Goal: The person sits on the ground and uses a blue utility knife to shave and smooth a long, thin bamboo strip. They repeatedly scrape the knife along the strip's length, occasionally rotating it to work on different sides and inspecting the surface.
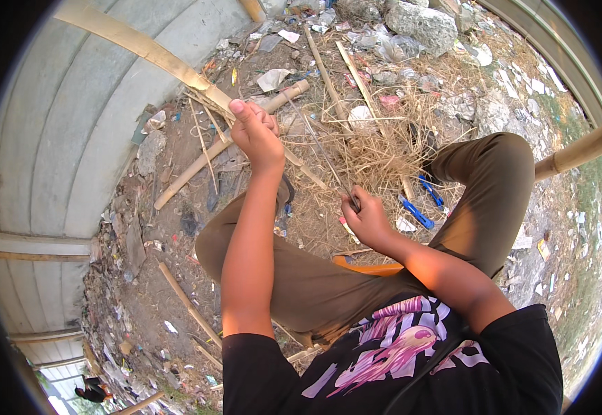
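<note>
My left hand is closed around a long split bamboo strip, thumb lying along it. From the fist, the strip runs up and away to the far left, in front of the grey wall. Lower and to the right, my right hand grips the handle of a long thin knife. Its narrow blade points up and left, apart from the left hand. Under the left hand, a round bamboo pole lies slanted across the ground. A heap of bamboo shavings spreads beyond the right hand.
Two blue tools lie by my right leg. Rubble and a large rock are at the back. Bamboo pieces lie at left, beside the grey panel wall. Another bamboo pole juts in from the right. I sit on something orange.
</note>
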### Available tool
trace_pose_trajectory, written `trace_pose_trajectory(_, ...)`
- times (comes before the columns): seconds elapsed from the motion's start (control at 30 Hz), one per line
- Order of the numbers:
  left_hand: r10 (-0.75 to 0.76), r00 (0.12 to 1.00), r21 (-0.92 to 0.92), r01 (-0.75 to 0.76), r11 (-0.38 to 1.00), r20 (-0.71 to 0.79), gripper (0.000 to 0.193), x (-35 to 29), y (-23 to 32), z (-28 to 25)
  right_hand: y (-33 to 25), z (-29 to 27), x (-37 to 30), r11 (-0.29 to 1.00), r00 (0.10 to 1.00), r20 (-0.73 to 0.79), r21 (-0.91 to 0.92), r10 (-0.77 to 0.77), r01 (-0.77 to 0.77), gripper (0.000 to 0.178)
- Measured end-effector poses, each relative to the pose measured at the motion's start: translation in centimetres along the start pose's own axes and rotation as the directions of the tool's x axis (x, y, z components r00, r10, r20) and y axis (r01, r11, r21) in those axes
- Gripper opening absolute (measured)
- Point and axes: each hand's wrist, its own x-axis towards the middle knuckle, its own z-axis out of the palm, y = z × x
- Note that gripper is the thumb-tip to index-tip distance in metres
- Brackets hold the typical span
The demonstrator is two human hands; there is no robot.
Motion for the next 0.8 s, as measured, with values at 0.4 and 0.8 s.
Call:
trace_pose_trajectory(0.4, -0.023, 0.997, 0.001, 0.023, 1.0, -0.08, 0.068, 0.5, 0.1, -0.4, 2.7, 0.5, 1.8, 0.651, 0.656, 0.483, 0.208, 0.58, -0.73, 0.028)
trace_pose_trajectory(0.8, -0.055, 0.99, 0.019, 0.058, 0.998, -0.128, 0.069, 0.8, 0.6, 0.4, 8.6, 1.2, 0.8, 0.77, 0.716, 0.304, -0.379, 0.628, -0.513, 0.027)
